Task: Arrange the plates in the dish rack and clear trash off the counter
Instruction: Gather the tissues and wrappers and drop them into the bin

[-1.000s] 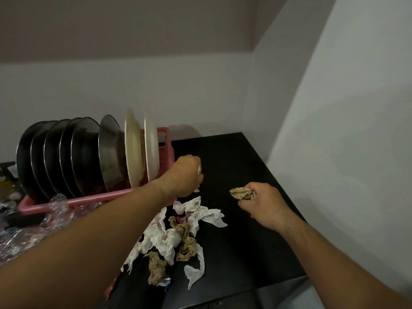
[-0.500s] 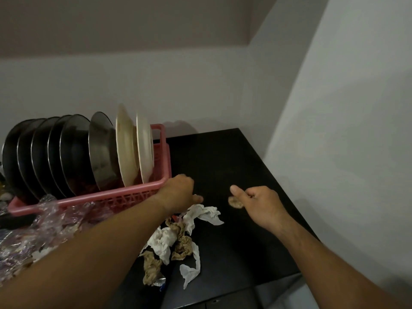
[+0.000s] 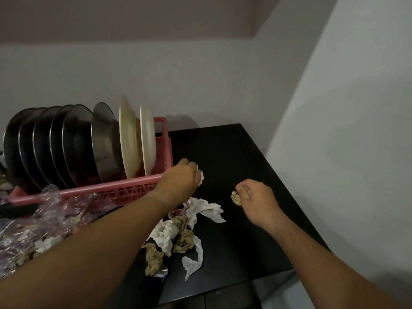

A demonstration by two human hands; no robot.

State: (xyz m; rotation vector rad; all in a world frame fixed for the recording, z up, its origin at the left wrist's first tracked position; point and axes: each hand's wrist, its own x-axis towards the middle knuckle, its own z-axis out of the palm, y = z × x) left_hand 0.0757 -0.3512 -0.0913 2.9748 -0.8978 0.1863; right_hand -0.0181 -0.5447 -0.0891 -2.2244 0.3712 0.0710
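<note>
Brown paper wad (image 3: 236, 198) is pinched in the curled fingers of the right hand (image 3: 258, 199), over mid-counter (image 3: 234, 152). White tissue (image 3: 201, 176) protrudes from the closed fingers of the left hand (image 3: 178, 184), beside the pink dish rack (image 3: 93, 192). Loose tissue pile (image 3: 178, 228) lies nearer the front edge.

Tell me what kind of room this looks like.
Probably a home kitchen corner: a pink dish rack holding upright plates stands on a black counter, with crumpled tissues lying beside it.

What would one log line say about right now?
left hand: grips white tissue | right hand: grips brown wad | plates: standing in rack | trash pile: on counter
</note>
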